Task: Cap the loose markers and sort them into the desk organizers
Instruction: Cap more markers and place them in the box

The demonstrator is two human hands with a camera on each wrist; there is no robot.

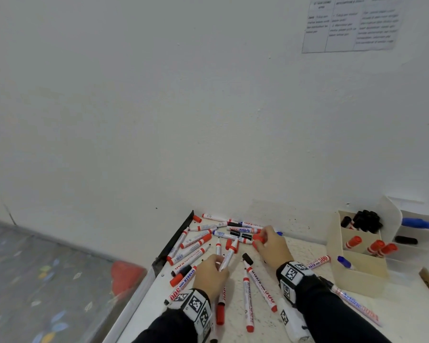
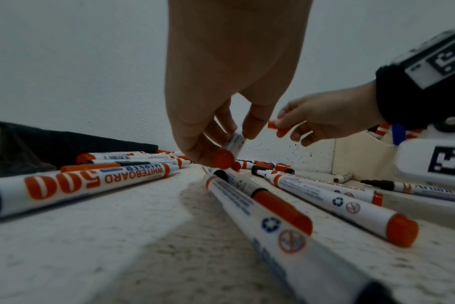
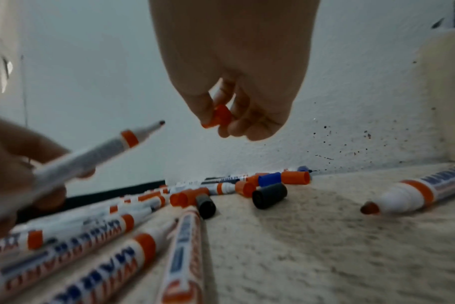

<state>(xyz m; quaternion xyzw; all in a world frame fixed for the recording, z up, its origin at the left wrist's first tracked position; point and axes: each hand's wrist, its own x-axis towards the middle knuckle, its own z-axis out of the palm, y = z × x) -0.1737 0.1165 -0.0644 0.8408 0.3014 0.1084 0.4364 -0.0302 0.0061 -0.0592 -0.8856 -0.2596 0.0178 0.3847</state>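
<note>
A speckled white table (image 1: 315, 315) stands against a white wall, strewn with loose markers (image 1: 260, 285) and caps. The left hand (image 1: 209, 276) grips an uncapped marker (image 1: 229, 254), tip raised toward the wall. The right hand (image 1: 273, 246) pinches a red cap (image 3: 217, 116) just beside it. At right, the cream organizer (image 1: 357, 271) holds capped markers, seemingly sorted by colour.

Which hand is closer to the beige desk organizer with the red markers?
Right. The right hand, pinching a red cap, is just left of the beige desk organizer; the left hand, holding an uncapped marker, is farther left.
</note>
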